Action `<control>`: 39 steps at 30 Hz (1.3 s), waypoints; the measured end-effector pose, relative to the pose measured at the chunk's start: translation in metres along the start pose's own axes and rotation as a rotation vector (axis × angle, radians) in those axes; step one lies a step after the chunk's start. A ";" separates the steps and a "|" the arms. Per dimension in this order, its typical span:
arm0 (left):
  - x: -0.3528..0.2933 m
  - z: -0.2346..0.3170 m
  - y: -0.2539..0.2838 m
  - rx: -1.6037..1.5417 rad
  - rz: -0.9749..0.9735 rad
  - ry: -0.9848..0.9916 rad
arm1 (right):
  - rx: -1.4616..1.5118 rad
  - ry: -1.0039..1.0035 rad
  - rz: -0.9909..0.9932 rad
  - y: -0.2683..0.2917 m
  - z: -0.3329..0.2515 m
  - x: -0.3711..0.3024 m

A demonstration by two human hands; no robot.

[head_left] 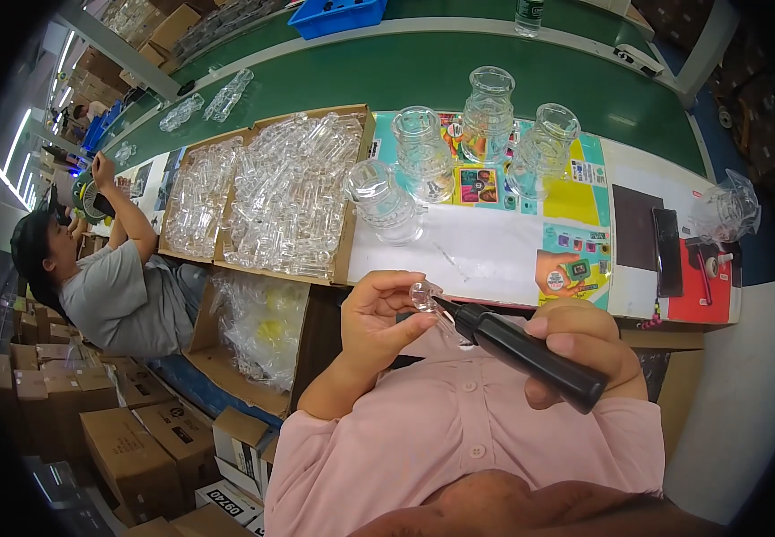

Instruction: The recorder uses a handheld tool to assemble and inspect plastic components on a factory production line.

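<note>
My left hand [371, 315] pinches a small clear part [422, 295] with a round end between thumb and fingers, in front of my chest. Wrapped in my right hand [589, 336] is a black bottle-like tool [530, 356] with a tapered tip. That tip points left and meets or overlaps the clear part; actual contact I cannot tell. Beyond my hands, several clear ribbed cups [391, 208] stand upright at the table's edge. To the left, a cardboard tray [349, 242] holds a heap of small clear parts.
A dark flat panel [667, 253], a red sheet [708, 291] and a clear wrapped cup [729, 212] lie on the right. A blue bin [338, 18] sits at the back of the green surface [316, 72]. At left, a co-worker [119, 291] sits above stacked cartons [128, 452].
</note>
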State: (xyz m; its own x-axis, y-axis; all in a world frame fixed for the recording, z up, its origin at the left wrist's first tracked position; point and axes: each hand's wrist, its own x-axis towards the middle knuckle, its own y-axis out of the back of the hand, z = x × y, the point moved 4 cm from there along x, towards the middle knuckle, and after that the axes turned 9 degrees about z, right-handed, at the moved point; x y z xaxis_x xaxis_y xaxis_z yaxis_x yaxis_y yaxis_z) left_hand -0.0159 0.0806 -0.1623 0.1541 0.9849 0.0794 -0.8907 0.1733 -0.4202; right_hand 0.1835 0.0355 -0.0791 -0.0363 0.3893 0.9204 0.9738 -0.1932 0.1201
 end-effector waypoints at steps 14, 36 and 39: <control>0.008 0.003 -0.015 0.357 -0.023 -0.358 | 0.233 -0.873 0.425 0.009 0.047 -0.026; 0.042 -0.031 -0.014 1.066 0.022 -0.976 | 0.741 -1.089 1.142 0.063 0.089 -0.077; 0.035 0.008 0.052 1.346 0.387 -0.984 | 0.802 -1.110 1.138 0.051 0.097 -0.075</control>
State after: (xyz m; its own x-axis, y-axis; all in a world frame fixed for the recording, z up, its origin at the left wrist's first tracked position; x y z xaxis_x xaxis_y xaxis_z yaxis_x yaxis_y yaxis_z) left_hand -0.0604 0.1241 -0.1744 0.0169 0.5012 0.8651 -0.5945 -0.6907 0.4118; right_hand 0.2574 0.0836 -0.1780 0.4922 0.8215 -0.2879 0.2808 -0.4629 -0.8408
